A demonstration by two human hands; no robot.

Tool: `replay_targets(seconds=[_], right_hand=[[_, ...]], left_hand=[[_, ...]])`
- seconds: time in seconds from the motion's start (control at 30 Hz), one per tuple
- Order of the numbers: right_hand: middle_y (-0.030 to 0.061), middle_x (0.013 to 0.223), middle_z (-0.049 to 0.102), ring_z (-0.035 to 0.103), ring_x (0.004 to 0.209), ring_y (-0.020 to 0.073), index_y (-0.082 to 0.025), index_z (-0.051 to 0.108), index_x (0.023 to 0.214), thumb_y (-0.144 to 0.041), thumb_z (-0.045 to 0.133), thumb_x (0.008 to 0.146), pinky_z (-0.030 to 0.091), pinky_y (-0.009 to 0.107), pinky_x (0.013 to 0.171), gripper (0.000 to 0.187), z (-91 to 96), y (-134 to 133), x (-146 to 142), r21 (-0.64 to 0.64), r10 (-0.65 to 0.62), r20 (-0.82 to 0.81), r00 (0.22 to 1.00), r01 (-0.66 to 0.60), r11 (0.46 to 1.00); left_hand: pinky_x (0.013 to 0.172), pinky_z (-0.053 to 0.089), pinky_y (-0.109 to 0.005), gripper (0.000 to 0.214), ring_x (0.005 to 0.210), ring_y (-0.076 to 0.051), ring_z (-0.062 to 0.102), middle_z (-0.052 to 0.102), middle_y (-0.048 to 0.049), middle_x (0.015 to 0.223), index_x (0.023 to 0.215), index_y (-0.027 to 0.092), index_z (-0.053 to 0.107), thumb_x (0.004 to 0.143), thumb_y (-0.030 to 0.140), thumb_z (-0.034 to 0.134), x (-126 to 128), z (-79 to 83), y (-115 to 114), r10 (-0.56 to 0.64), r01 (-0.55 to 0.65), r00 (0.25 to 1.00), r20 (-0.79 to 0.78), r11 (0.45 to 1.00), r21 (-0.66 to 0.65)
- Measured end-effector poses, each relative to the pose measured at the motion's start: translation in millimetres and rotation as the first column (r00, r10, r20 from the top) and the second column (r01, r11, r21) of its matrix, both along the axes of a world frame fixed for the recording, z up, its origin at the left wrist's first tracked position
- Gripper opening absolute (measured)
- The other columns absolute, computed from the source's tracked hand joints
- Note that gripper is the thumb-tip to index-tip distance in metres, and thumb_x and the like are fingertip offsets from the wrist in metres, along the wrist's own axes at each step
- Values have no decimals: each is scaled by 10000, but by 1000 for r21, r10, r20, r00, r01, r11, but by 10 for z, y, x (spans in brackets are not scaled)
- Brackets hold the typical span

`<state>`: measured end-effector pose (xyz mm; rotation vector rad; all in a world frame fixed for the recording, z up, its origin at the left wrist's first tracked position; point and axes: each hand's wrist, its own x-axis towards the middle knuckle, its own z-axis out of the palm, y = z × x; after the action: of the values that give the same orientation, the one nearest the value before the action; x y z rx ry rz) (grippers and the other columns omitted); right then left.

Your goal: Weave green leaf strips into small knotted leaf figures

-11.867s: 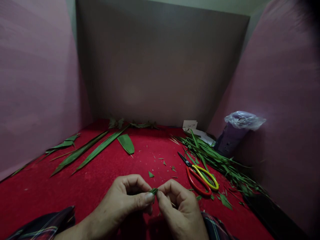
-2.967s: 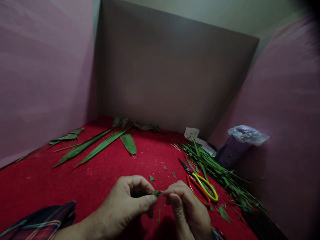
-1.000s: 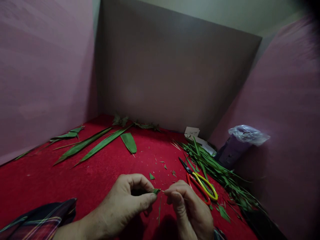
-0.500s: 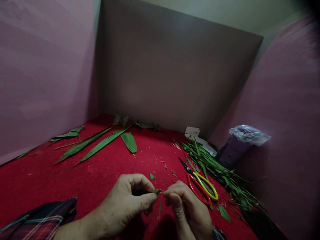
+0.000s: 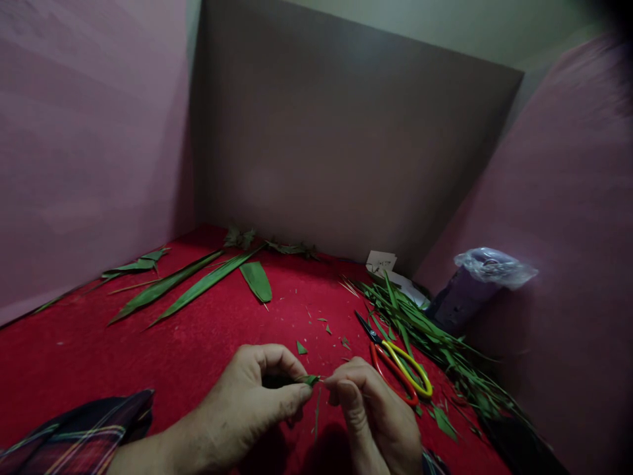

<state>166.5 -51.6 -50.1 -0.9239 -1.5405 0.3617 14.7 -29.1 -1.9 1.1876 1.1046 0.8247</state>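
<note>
My left hand pinches a small folded piece of green leaf between thumb and forefinger; only its tip shows. From that tip a thin pale sliver, like a fine stick, reaches across to my right hand, whose fingers are closed on its other end. Scissors with one red and one yellow handle lie just beyond the right hand, blades pointing away. A small green leaf scrap rests on the red cloth ahead of the fingers.
Long green leaves lie at the left, with a short cut leaf beside them. A heap of leaf strips spreads at the right, by a purple bin lined with clear plastic. A small white card stands behind. Walls enclose three sides.
Both hands stay almost in place, the leaf piece still in the left fingers. The leaf tip looks slightly turned between the fingers.
</note>
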Motion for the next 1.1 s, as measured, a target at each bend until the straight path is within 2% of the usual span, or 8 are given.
replay_targets(seconds=[0.27,0.4,0.6,0.8,1.1], right_hand=[[-14,660,553,533,599,123,-197,594,752,-313,468,933,385,236,580,249,4,-3,2,-9,0,1,1000,0,1000],[-19,660,549,533,608,119,-204,597,770,-332,466,935,385,227,574,247,13,-7,3,-2,14,-23,1000,-14,1000],[-15,651,550,527,586,121,-204,598,754,-331,471,932,385,231,566,253,27,-8,-8,1,-4,-16,1000,4,1000],[-13,657,558,538,592,122,-201,599,765,-323,465,932,389,232,569,246,-22,5,3,2,3,-16,1000,-2,1000],[-6,648,558,538,591,130,-195,599,744,-345,465,931,387,244,560,275,-18,3,-1,-8,-32,-2,999,32,999]], left_hand=[[484,368,-237,175,459,-101,488,571,30,473,596,135,596,577,274,700,-2,-21,11,11,-11,1000,-1,1000,21],[443,357,-231,179,442,-114,501,577,30,455,600,154,585,576,291,698,1,-59,20,1,-1,1000,23,1000,-18],[465,358,-228,159,443,-97,477,556,41,450,577,142,595,559,255,706,0,-17,1,29,-29,1000,5,1000,1],[455,353,-228,152,444,-101,481,560,39,459,598,141,601,578,253,702,6,-40,4,9,-9,1000,29,1000,4],[471,344,-229,132,448,-94,454,537,54,457,611,134,594,608,240,673,-3,-30,-5,-4,5,1000,-21,1000,27]])
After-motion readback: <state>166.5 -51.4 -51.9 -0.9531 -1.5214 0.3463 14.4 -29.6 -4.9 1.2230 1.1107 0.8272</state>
